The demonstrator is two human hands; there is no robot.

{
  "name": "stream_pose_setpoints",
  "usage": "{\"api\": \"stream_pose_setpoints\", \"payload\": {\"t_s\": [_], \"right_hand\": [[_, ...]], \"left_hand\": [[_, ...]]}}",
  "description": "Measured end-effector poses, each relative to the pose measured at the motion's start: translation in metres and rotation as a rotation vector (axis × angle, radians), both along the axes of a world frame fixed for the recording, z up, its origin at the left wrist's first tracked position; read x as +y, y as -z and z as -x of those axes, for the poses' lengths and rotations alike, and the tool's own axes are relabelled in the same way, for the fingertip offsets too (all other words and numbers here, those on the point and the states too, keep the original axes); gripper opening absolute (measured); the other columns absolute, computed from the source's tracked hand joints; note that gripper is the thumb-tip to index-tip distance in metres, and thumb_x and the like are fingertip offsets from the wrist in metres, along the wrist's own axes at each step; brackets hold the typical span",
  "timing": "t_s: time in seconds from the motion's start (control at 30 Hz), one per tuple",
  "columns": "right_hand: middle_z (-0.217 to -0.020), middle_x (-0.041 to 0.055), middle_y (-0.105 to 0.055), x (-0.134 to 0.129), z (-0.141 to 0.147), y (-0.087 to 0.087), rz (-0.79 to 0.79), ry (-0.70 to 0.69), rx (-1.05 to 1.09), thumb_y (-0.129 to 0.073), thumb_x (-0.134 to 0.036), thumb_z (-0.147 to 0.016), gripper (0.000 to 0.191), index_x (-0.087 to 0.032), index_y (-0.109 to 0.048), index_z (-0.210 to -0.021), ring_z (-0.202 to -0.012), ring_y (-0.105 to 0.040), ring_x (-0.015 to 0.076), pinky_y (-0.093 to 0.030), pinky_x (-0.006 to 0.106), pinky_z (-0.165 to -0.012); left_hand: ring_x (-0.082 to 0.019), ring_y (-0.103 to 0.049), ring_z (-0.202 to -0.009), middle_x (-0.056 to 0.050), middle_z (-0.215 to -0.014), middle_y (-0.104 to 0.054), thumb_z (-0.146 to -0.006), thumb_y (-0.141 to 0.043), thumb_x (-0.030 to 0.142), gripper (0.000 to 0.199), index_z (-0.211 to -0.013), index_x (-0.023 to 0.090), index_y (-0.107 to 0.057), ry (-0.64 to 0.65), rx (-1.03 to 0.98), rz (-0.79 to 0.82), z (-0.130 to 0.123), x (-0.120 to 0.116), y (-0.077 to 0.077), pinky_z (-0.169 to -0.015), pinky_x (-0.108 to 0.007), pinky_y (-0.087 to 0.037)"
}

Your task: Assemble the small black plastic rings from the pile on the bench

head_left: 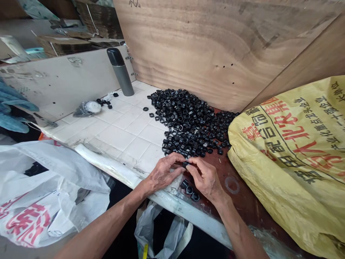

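Near the table's front edge, my left hand (167, 172) and my right hand (206, 177) meet with their fingertips around one small black plastic ring (185, 164). Both hands are closed in a pinch on it, and the fingers cover part of it. Just beyond the fingertips lies a large heap of similar black plastic rings (185, 115), spread back toward the wooden board. Below my hands, between the wrists, several loose black rings (189, 189) lie close together on the table.
A grey thermos (121, 73) stands at the back left, near a knotted plastic bag (87, 108). A yellow woven sack (291, 158) bulges over the right side. White plastic bags (54, 190) hang at the left front. A plywood board (215, 46) closes off the back.
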State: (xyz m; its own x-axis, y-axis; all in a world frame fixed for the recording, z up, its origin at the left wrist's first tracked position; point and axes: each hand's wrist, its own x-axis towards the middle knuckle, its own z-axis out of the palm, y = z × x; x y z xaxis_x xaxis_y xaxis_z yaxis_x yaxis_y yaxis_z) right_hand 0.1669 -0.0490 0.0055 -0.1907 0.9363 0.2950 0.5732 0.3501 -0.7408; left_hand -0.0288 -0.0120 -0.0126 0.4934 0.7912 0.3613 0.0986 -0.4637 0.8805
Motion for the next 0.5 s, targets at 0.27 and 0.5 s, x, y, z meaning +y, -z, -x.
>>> {"api": "stream_pose_setpoints", "payload": {"t_s": [0.27,0.5], "right_hand": [[-0.066,0.0028,-0.063,0.002,-0.0005,0.0029,-0.007,-0.004,-0.166,-0.044,-0.029,-0.101,0.031,-0.021,-0.063,-0.078,-0.063,-0.06,0.0163,-0.046,0.026,-0.065],[-0.097,0.0075,-0.07,-0.0002,0.0057,-0.0017,-0.055,0.07,-0.014,-0.046,-0.027,-0.1,0.019,-0.022,-0.064,-0.105,-0.088,-0.067,0.02,-0.051,0.029,-0.081]], "left_hand": [[-0.018,-0.064,-0.101,-0.008,-0.112,-0.063,-0.092,-0.058,0.02,0.023,-0.115,0.019,-0.06,0.045,-0.008,-0.014,0.0017,-0.0007,-0.0035,-0.086,-0.031,-0.056],[-0.018,-0.065,-0.099,-0.009,-0.112,-0.062,-0.092,-0.058,0.021,0.021,-0.113,0.018,-0.06,0.07,-0.037,0.035,0.0002,-0.0017,-0.0051,-0.086,-0.032,-0.057]]}}
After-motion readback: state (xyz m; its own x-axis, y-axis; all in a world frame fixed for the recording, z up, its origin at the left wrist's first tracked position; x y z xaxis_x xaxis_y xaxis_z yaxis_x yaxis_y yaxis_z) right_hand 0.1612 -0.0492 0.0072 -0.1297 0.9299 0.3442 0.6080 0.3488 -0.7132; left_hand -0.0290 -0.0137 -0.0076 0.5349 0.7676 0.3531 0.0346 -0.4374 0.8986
